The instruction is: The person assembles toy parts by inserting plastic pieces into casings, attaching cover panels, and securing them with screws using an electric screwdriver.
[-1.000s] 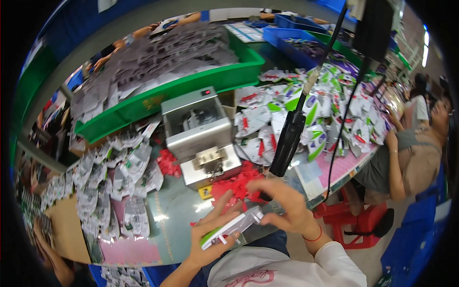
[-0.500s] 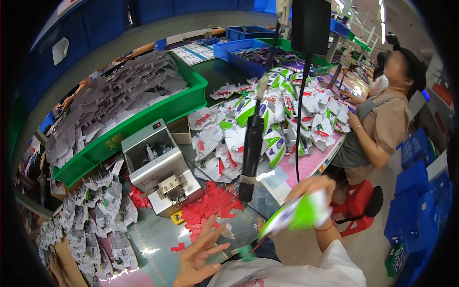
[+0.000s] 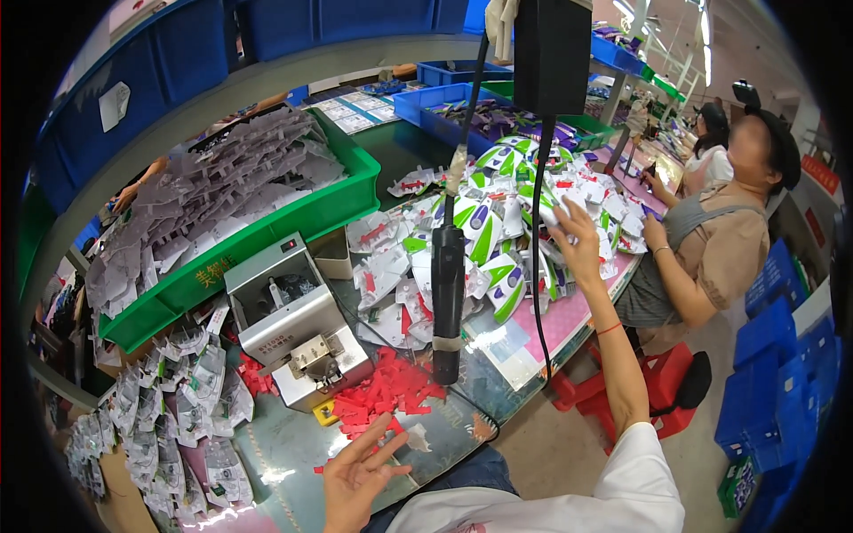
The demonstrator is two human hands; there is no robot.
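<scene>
My left hand (image 3: 354, 484) hovers over the near edge of the bench with its fingers apart and nothing in them. Close beyond it lies a heap of small red plastic pieces (image 3: 382, 386). My right arm stretches forward, and my right hand (image 3: 576, 238) is over the right side of a big pile of white, green and purple plastic shells (image 3: 484, 233). Its fingers are spread, and no shell shows in its grasp. Many shells in the pile carry red pieces. A black electric screwdriver (image 3: 448, 298) hangs upright between my hands, in front of the pile.
A metal screw feeder (image 3: 306, 329) stands left of the red pieces. Behind it is a green bin (image 3: 240, 266) of grey-white parts. Shells with circuit boards (image 3: 209, 391) lie at the left. A co-worker (image 3: 711, 222) sits at the right near a red stool (image 3: 662, 382) and blue crates (image 3: 755, 391).
My right hand has swung forward from near my body to the pile. The white and green shell it held has left its grasp. My left hand stays nearly in place.
</scene>
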